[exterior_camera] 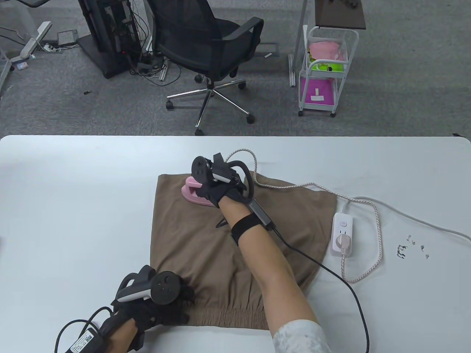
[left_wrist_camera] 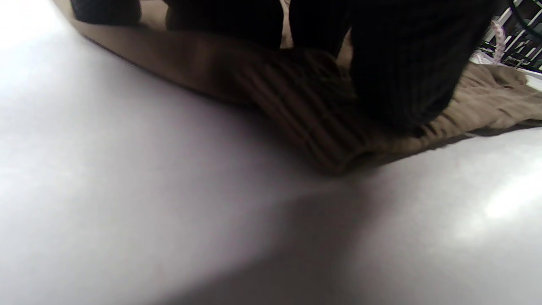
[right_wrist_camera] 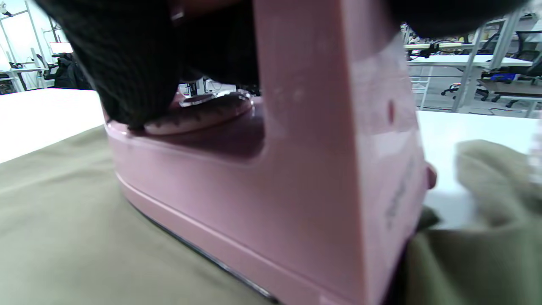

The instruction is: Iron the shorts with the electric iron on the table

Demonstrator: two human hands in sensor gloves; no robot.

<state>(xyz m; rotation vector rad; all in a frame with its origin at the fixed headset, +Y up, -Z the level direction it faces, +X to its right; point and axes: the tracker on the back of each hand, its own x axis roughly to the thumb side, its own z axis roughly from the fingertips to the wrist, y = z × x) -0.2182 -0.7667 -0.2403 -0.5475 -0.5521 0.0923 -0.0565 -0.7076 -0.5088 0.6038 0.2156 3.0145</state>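
Brown shorts (exterior_camera: 206, 239) lie flat on the white table (exterior_camera: 73, 191), waistband toward the near edge. A pink electric iron (exterior_camera: 195, 193) sits soleplate-down on the far part of the shorts. My right hand (exterior_camera: 217, 184) grips its handle; in the right wrist view my gloved fingers (right_wrist_camera: 127, 76) wrap over the iron (right_wrist_camera: 275, 178) on the cloth (right_wrist_camera: 63, 237). My left hand (exterior_camera: 162, 305) presses on the elastic waistband at the near left corner; the left wrist view shows my fingers (left_wrist_camera: 402, 76) on the ribbed band (left_wrist_camera: 305, 123).
The iron's braided cord (exterior_camera: 375, 228) runs right to a white power strip (exterior_camera: 343, 235) on the table. Small dark scraps (exterior_camera: 412, 248) lie at the far right. An office chair (exterior_camera: 209, 55) and a white cart (exterior_camera: 325, 70) stand beyond the table.
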